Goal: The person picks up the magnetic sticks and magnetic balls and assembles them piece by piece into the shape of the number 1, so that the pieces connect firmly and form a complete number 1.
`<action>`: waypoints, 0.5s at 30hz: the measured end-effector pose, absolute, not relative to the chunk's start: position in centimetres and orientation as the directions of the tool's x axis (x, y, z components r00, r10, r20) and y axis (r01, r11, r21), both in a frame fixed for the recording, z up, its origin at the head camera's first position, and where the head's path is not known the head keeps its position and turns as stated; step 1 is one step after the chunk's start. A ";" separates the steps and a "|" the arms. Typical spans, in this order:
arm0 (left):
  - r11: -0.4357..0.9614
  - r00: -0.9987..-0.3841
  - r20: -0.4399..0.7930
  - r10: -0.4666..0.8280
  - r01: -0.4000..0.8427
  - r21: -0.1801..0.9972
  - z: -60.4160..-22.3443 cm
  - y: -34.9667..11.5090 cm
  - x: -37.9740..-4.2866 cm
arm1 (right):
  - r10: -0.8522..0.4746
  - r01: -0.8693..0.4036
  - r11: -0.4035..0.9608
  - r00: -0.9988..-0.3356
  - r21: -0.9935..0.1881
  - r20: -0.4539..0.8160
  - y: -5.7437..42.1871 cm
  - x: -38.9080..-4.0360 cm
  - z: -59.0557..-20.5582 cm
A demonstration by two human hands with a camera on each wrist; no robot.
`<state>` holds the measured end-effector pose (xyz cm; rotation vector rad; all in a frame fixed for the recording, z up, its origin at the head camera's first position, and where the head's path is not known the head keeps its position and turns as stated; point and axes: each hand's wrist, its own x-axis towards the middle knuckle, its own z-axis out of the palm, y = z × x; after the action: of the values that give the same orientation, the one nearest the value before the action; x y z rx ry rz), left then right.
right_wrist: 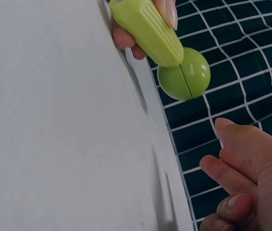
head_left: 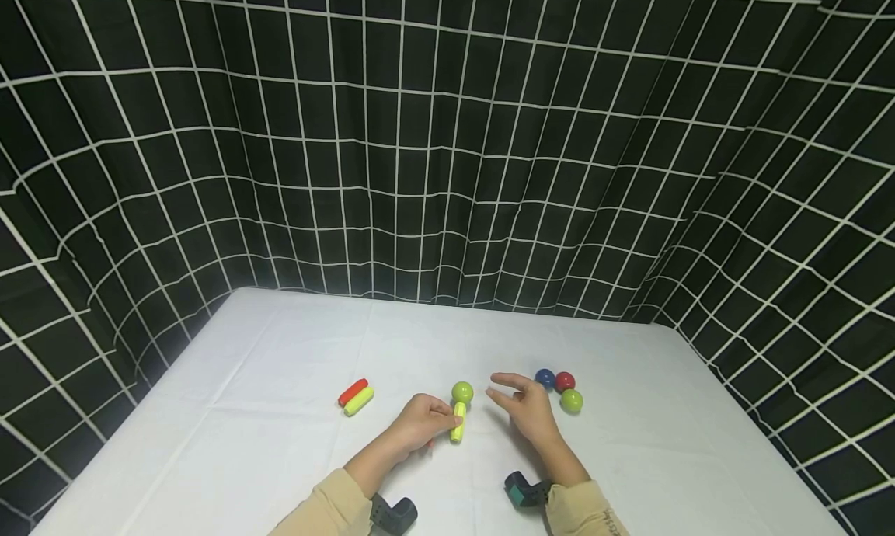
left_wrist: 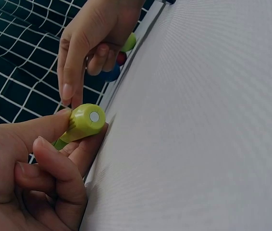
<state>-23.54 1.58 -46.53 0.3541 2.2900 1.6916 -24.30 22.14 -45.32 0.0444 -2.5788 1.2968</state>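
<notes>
My left hand (head_left: 423,421) pinches a yellow rod (head_left: 457,423) between thumb and fingers. In the left wrist view the rod's near end (left_wrist: 94,117) shows a pale round disc. A shiny green ball (head_left: 462,392) meets the far end of the rod; the right wrist view shows the ball (right_wrist: 186,77) with a seam, touching the ribbed rod. My right hand (head_left: 531,415) hovers to the right of the ball, apart from it, thumb and index finger spread and nothing held. Beneath the left hand a bit of something red (head_left: 430,443) shows, mostly hidden.
Left on the white-covered table (head_left: 280,443), a red rod (head_left: 353,391) and another yellow rod (head_left: 359,402) lie side by side. Beyond the right hand sit a blue ball (head_left: 545,378), a red ball (head_left: 565,381) and a second green ball (head_left: 572,401). Dark gridded cloth (head_left: 433,171) surrounds the table.
</notes>
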 end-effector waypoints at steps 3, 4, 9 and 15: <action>0.290 -0.934 -0.072 0.350 0.035 0.957 -46.6 1.6 -23.6 | 0.098 -0.138 0.611 -0.964 -0.779 0.247 22.6 -24.3 -45.3; 0.290 -0.934 -0.072 0.350 0.035 0.956 -46.6 1.6 -23.6 | 0.100 -0.137 0.612 -0.964 -0.779 0.248 22.7 -24.3 -45.4; 0.290 -0.935 -0.075 0.346 0.030 0.957 -46.6 1.6 -23.6 | 0.127 -0.114 0.617 -0.962 -0.778 0.242 23.6 -24.1 -45.5; 0.297 -0.937 -0.084 0.340 0.022 0.955 -46.6 1.6 -23.7 | 0.133 -0.117 0.635 -0.957 -0.764 0.258 24.4 -23.9 -45.5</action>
<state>-23.66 1.62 -46.64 0.3307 2.2970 1.6841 -23.93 24.40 -45.54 -0.0128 -2.5679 1.2297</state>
